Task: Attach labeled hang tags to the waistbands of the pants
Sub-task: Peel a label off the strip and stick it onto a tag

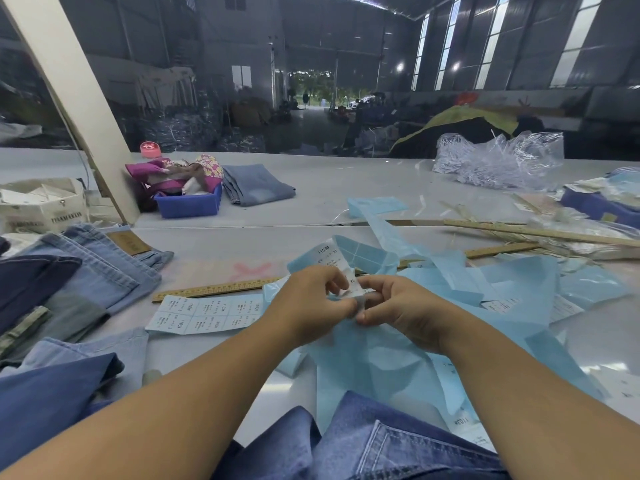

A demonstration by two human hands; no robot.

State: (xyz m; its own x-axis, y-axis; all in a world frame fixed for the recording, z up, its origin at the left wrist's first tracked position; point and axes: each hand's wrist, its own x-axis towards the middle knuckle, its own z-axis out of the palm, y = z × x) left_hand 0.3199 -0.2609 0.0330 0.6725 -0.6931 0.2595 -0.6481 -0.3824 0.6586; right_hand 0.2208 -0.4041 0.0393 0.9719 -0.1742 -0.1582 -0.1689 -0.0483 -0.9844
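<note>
Both hands meet at table centre. Left hand [313, 303] pinches the lower end of a white printed label strip [334, 263], fingers curled on it. Right hand [398, 306] pinches the same strip from the other side, thumb and fingertips closed on its lower edge. The strip stands up from the fingers, slightly curled, text "1103" and "XL" readable at its top.

Under and around the hands: a heap of light blue backing paper [433, 306], crumpled, spread to the right over the white table [311, 195]. Left of the hands a flat sheet of labels [207, 313] lies on the table, 2 rows visible, its far edge touching a wooden ruler [214, 289]. More wooden rulers [519, 233] lie crossed at right.

Pants: dark blue denim jeans [398, 448] at bottom edge, nearest the person, partly under the blue paper. Stack of lighter jeans [104, 268] at left, brown waistband patch facing up. 1 folded pair of jeans [256, 185] far centre, beside a blue plastic bin [188, 204] holding cloth items. Clear plastic bag of white tag fasteners [495, 161] far right. White cardboard box [41, 206] far left.
</note>
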